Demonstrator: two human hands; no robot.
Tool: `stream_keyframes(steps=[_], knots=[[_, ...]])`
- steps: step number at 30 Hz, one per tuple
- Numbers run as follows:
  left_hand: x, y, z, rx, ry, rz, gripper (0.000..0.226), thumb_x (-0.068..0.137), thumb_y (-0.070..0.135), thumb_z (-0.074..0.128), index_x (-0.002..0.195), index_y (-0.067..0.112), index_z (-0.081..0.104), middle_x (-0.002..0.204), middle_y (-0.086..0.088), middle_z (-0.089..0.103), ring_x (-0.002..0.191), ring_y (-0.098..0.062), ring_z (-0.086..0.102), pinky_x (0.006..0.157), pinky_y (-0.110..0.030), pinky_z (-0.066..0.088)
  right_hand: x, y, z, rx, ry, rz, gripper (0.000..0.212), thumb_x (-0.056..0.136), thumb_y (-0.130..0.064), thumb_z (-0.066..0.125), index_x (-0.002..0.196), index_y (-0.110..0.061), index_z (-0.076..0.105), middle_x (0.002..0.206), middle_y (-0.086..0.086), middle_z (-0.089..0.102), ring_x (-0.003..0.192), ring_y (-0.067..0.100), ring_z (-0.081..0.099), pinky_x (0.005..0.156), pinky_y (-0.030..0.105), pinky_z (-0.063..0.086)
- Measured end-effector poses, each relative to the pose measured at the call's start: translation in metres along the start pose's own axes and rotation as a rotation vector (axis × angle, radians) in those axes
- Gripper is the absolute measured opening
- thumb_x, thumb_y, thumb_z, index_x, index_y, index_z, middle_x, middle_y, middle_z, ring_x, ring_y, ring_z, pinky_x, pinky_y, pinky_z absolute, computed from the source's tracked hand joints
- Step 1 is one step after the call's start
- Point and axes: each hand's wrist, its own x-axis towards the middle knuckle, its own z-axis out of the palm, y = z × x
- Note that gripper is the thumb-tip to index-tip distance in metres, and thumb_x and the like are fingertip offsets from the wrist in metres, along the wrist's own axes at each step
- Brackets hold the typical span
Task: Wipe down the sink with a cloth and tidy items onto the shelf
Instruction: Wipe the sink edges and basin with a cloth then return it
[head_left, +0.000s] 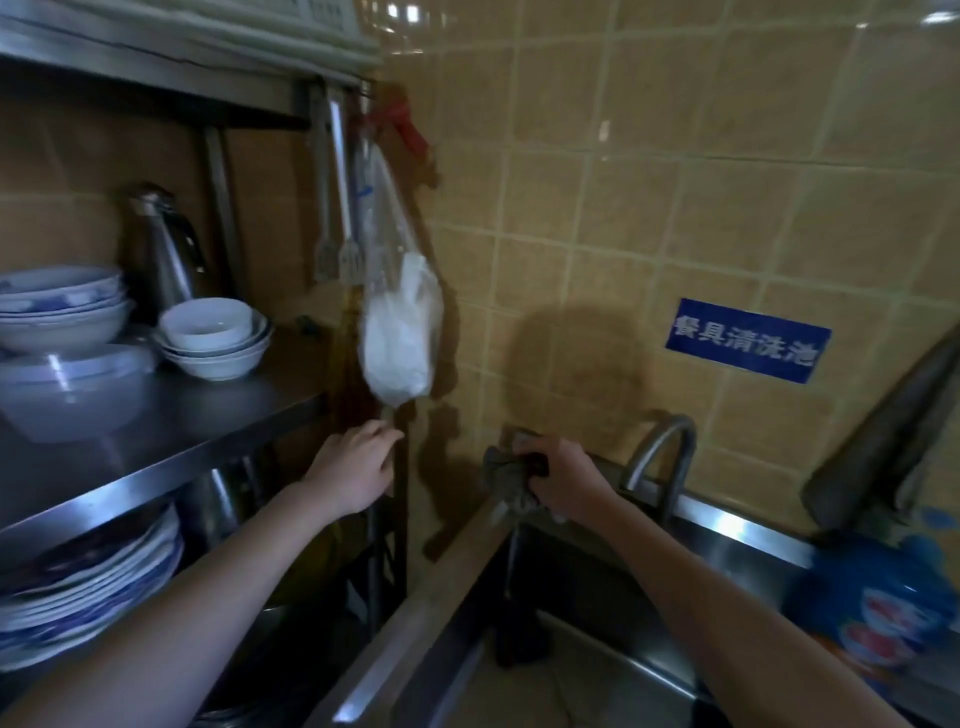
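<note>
A tiled wall (675, 182) fills the upper right of the frame. A steel shelf (171, 431) takes the left side, carrying stacked bowls (213, 338) and a clear tub (72, 389), with a pile of plates (93, 587) on the level below. The sink (519, 649) runs along the bottom centre and right, its tap (665, 452) arching at the back rim. A blue sign (748, 340) sits on the wall at centre right. A plastic bag (397, 332) hangs from the shelf post in the middle. The left hand (353, 470) reaches up just below the bag, its fingers curled together near the bag's lower tip; whether they pinch it cannot be told. The right hand (566, 478) is closed around a bunched grey cloth (506, 475) at the sink's back left corner.
</note>
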Motion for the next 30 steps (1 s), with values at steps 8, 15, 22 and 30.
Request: stream_keyframes(steps=[8,15,22,30], knots=[[-0.033,-0.083,-0.029,0.102,0.085,-0.155,0.048,0.090,0.028,0.046,0.137,0.025,0.040,0.147,-0.001,0.035,0.129,-0.026,0.042,0.101,-0.041,0.036,0.050,-0.089,0.032,0.099,-0.076,-0.112,0.028,0.077,-0.001,0.053,0.091,-0.021,0.067,0.072,-0.007,0.066,0.056,-0.001,0.062,0.042,0.012,0.043],[-0.067,-0.154,-0.055,0.137,0.100,-0.276,0.048,0.088,0.025,0.048,0.135,0.024,0.041,0.142,-0.002,0.039,0.127,-0.026,0.043,0.101,-0.040,0.037,0.098,-0.167,0.053,0.036,-0.018,-0.324,0.034,0.083,-0.002,0.054,0.111,-0.017,0.065,0.103,0.005,0.062,0.089,0.019,0.062,0.070,0.026,0.052],[-0.093,-0.214,-0.066,0.182,0.116,-0.372,0.049,0.089,0.025,0.046,0.137,0.024,0.038,0.143,0.000,0.040,0.127,-0.023,0.043,0.100,-0.039,0.037,0.151,-0.231,0.085,-0.035,0.012,-0.395,0.042,0.084,-0.007,0.052,0.122,-0.025,0.060,0.121,0.003,0.053,0.079,0.017,0.057,0.066,0.022,0.044],[-0.102,-0.261,-0.053,0.113,0.095,-0.434,0.050,0.087,0.023,0.047,0.136,0.027,0.039,0.139,0.002,0.040,0.125,-0.023,0.044,0.102,-0.039,0.037,0.204,-0.272,0.143,0.040,0.009,-0.404,0.042,0.078,0.001,0.053,0.110,-0.022,0.067,0.116,0.006,0.055,0.105,0.025,0.059,0.087,0.031,0.052]])
